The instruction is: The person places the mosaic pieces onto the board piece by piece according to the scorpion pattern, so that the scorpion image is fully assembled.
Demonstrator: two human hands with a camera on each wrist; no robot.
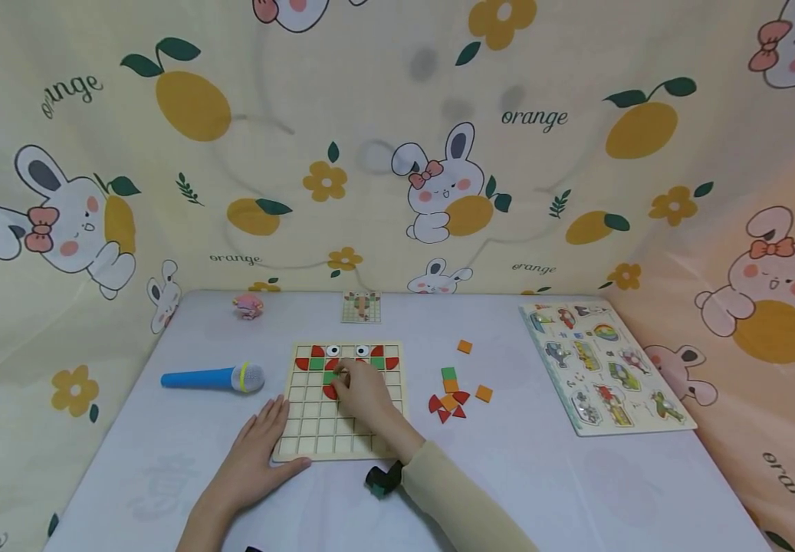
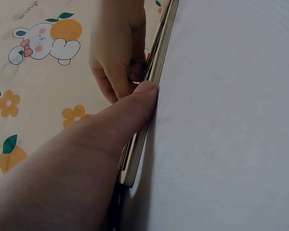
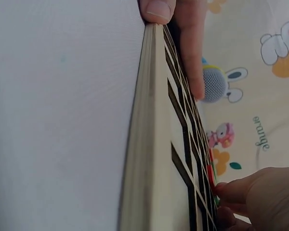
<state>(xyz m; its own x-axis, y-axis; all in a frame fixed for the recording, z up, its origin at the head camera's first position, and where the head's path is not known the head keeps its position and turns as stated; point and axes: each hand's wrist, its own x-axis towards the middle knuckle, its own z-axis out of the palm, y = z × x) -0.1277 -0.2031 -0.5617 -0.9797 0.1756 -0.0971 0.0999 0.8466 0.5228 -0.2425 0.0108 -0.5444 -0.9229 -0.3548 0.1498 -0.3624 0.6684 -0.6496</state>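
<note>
A pale wooden grid board (image 1: 303, 429) lies on the table, with red and green tiles and two eye tiles in its upper rows. My left hand (image 1: 252, 456) rests along its left edge, fingers spread; the thumb (image 2: 142, 94) touches the near edge. Over the upper middle cells is my right hand (image 1: 366, 395), its thumb and forefinger pinching a small tile among the red and green ones. That tile is mostly hidden by the fingers. In the right wrist view, the fingertips (image 3: 221, 192) meet red and green tiles at the board surface.
Loose orange, red and green tiles (image 1: 448, 386) lie right of the board. A blue toy microphone (image 1: 211, 379) is at left, a pink figurine (image 1: 248, 307) behind it. A small pattern card (image 1: 361, 307) stands at the back. A picture puzzle board (image 1: 607, 368) lies far right.
</note>
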